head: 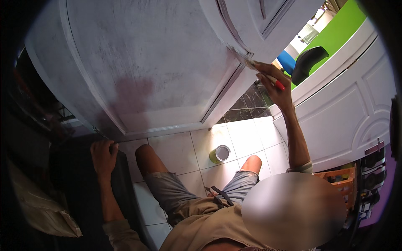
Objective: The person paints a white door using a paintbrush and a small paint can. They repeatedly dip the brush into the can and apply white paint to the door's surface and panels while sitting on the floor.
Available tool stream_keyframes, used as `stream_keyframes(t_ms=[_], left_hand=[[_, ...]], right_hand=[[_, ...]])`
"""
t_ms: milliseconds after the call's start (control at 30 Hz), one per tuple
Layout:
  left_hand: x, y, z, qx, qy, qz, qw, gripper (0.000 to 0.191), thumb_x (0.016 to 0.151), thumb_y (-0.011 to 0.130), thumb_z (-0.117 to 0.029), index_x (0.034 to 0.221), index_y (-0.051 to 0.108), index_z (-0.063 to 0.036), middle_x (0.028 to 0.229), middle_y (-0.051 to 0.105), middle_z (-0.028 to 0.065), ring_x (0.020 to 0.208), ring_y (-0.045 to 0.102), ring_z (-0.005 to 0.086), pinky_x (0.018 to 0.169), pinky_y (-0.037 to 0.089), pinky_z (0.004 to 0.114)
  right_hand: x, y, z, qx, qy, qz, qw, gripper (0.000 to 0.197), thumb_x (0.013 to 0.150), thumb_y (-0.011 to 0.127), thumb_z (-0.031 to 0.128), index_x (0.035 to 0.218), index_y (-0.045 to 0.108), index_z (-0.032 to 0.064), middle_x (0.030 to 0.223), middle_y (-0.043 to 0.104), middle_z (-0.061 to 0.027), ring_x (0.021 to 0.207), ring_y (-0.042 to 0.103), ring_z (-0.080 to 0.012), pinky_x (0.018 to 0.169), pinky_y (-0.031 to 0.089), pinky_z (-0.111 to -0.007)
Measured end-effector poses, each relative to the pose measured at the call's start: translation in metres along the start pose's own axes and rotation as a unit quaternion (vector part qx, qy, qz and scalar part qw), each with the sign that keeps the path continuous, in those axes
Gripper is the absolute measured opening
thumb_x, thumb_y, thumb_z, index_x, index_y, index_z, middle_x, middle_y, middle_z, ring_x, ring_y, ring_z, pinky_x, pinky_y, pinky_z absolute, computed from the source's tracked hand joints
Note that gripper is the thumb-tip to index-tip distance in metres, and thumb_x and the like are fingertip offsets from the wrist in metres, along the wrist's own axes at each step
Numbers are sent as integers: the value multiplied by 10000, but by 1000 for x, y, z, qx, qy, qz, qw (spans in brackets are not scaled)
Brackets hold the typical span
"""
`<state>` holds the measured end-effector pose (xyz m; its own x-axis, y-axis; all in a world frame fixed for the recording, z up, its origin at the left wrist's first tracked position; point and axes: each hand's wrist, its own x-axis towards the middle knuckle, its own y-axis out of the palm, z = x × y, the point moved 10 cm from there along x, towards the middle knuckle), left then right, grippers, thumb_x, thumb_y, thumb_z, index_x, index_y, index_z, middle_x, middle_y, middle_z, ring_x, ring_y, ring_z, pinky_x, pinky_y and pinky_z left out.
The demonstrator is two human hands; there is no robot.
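My right hand (276, 83) grips a paintbrush (267, 75) with a pale handle and a red end. The bristles meet the white panelled door (163, 62) near a corner of its raised moulding. Streaky, thin paint covers the large door panel, and darker strips show along the moulding grooves. On the left, my left hand (104, 157) is by a black piece of furniture (84, 188), close to the door's lower edge, with its fingers curled; whether it holds anything is hidden. On the floor between my knees stands an open paint tin (221, 153) with greyish-white contents.
White floor tiles (169, 157) lie under me, with dark tiles (245, 100) beyond the doorway. Another white panelled door (339, 119) stands at the right. Beneath it are an orange crate (345, 178) and stacked dark equipment (372, 175). A black curved object (309, 64) is by a green wall (342, 28).
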<state>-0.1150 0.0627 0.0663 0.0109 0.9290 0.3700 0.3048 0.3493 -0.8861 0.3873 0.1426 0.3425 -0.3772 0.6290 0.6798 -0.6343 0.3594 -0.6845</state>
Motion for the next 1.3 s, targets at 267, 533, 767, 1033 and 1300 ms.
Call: stream_keyframes(t_ms=[267, 533, 767, 1033, 1300], left_hand=[[3, 0, -2, 4, -5, 10, 1000, 249, 952, 694, -280, 1013, 695, -40, 1042, 691, 110, 1077, 601, 316, 1086, 371, 482], [3, -2, -3, 14, -19, 27, 999, 238, 950, 696, -280, 1024, 698, -54, 1045, 692, 97, 1082, 609, 305, 1091, 375, 473], [4, -1, -5, 26, -31, 32, 999, 241, 945, 702, -283, 1051, 707, -67, 1048, 696, 89, 1086, 610, 297, 1100, 376, 470], [9, 5, -3, 24, -52, 59, 997, 241, 943, 704, -283, 1037, 724, -63, 1059, 706, 91, 1082, 613, 310, 1117, 375, 473], [2, -1, -2, 29, -57, 39, 997, 242, 941, 705, -288, 1027, 731, -62, 1054, 719, 90, 1087, 617, 310, 1130, 371, 480]], right_hand=[[-42, 4, -32, -15, 69, 32, 997, 173, 933, 718, 60, 1087, 754, -11, 1024, 761, -126, 883, 713, -176, 791, 552, -317], [-19, -12, -8, 78, 18, -184, 980, 216, 945, 698, -2, 1157, 738, -11, 1129, 759, -165, 1024, 734, -226, 898, 560, -331], [-74, 37, -13, 53, 12, -236, 970, 266, 925, 705, -6, 1190, 714, -14, 1155, 745, -185, 1029, 741, -257, 870, 574, -347], [-90, 46, -24, 58, 61, -142, 986, 103, 921, 704, 7, 1014, 744, -17, 920, 729, -129, 799, 725, -215, 701, 556, -329], [-43, -1, 10, 51, -59, -287, 955, 235, 928, 698, -12, 1160, 727, -32, 1130, 743, -187, 1017, 723, -246, 886, 562, -353]])
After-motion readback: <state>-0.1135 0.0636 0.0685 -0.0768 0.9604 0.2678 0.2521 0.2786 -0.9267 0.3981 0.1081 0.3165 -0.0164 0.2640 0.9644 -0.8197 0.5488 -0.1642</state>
